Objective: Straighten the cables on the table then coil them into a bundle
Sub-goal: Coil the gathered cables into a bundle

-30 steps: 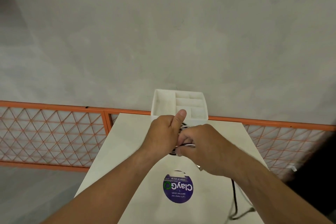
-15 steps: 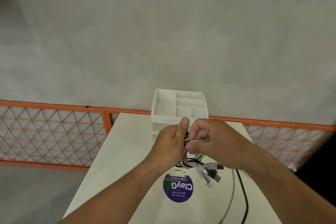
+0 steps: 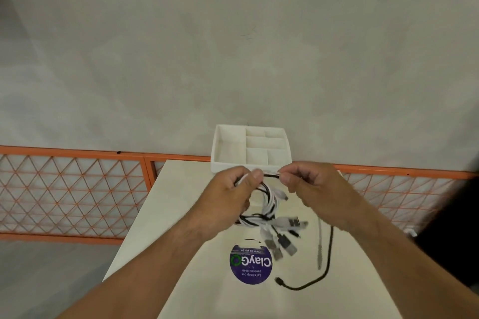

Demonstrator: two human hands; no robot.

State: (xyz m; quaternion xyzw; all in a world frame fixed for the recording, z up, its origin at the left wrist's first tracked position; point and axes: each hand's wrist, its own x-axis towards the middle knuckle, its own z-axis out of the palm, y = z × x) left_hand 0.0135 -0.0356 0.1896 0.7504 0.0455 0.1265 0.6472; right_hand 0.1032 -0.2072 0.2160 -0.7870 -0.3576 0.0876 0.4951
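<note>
My left hand (image 3: 232, 195) grips a coiled bundle of black and white cables (image 3: 264, 208) above the cream table (image 3: 181, 202). USB plugs (image 3: 282, 237) dangle from the coil's lower end. My right hand (image 3: 309, 182) pinches a black and white strand (image 3: 270, 175) stretched between both hands. From under my right hand a black cable tail (image 3: 328, 259) and a thin grey one (image 3: 320, 243) trail down onto the table at the right.
A white compartment organizer (image 3: 228, 145) stands at the table's far edge against the grey wall. A purple round sticker (image 3: 251, 264) marks the tabletop. An orange mesh fence (image 3: 72, 189) runs behind the table on both sides.
Both hands rose and drew apart, pulling a strand taut between them. The coil and its dangling plugs came into sight, and the cable tails on the right shifted.
</note>
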